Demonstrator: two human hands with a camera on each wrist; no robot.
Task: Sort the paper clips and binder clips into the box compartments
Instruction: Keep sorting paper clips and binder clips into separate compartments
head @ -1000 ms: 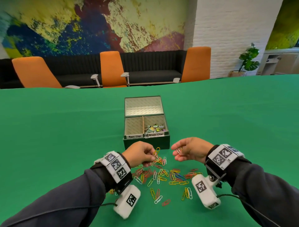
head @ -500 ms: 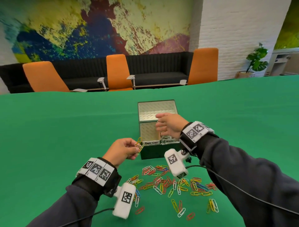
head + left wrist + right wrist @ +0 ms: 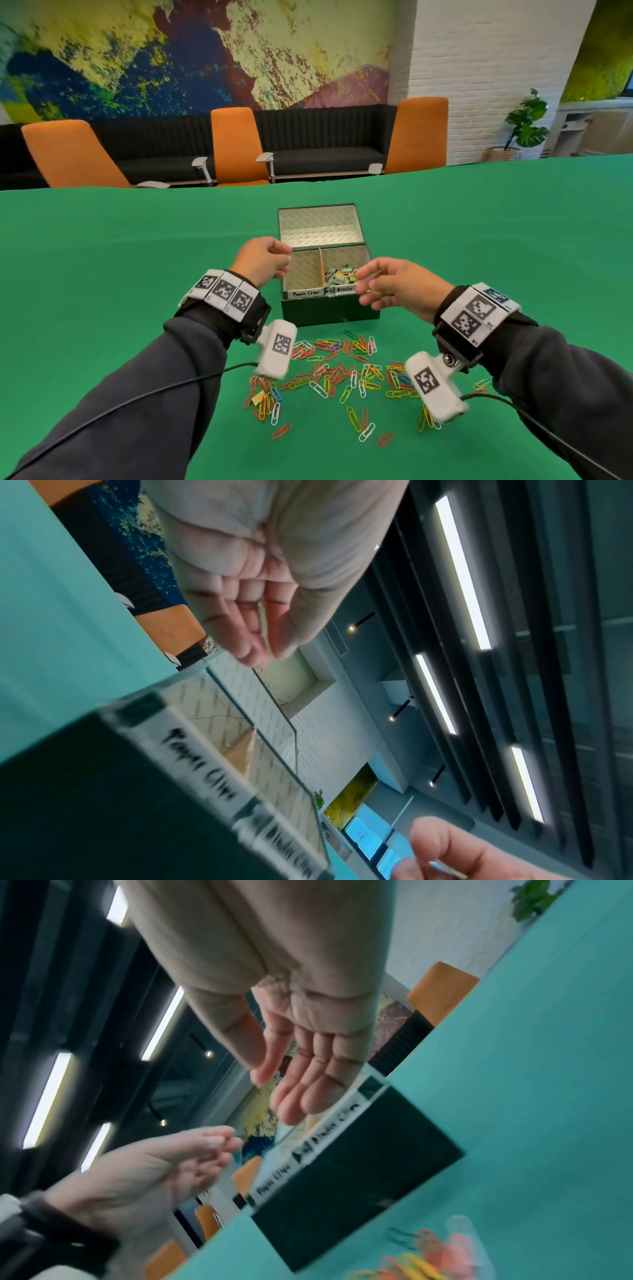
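Note:
A dark green box [image 3: 329,310] stands on the green table; its near left compartment [image 3: 303,270] is labelled Paper Clips, and the right one holds binder clips [image 3: 342,274]. Coloured paper clips [image 3: 342,373] lie scattered in front of it. My left hand [image 3: 282,258] hovers over the left edge of the Paper Clips compartment. In the left wrist view my left hand [image 3: 268,645] pinches a thin paper clip [image 3: 263,623] between thumb and fingers. My right hand [image 3: 364,284] hangs at the box's front right corner; in the right wrist view its fingers [image 3: 301,1096] are straight and empty.
The box's raised lid [image 3: 320,224] stands behind the compartments. Green tabletop [image 3: 137,274] spreads to both sides. Orange chairs [image 3: 236,144] and a dark sofa line the far edge, and a plant [image 3: 524,123] stands at the back right.
My left hand rose from the box's front left to over the Paper Clips compartment, still pinching. My right hand drew back from above the box to its front right corner, fingers spread.

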